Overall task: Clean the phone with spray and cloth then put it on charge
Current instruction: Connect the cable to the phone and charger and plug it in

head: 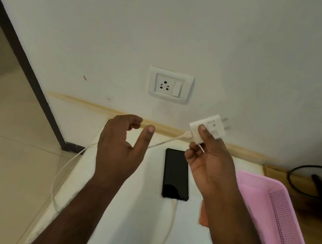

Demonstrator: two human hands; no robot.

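While the right hand pinches the charger and the left hand hangs loosely open, a taut cable could drag the phone off the bench.

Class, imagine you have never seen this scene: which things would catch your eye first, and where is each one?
The right hand holds up a white charger plug, pins pointing right, just below the wall socket. A black phone lies flat on the white surface between the two arms, a white cable looping from its near end round to the plug. At the right sits a pink basket; the left hand is open.
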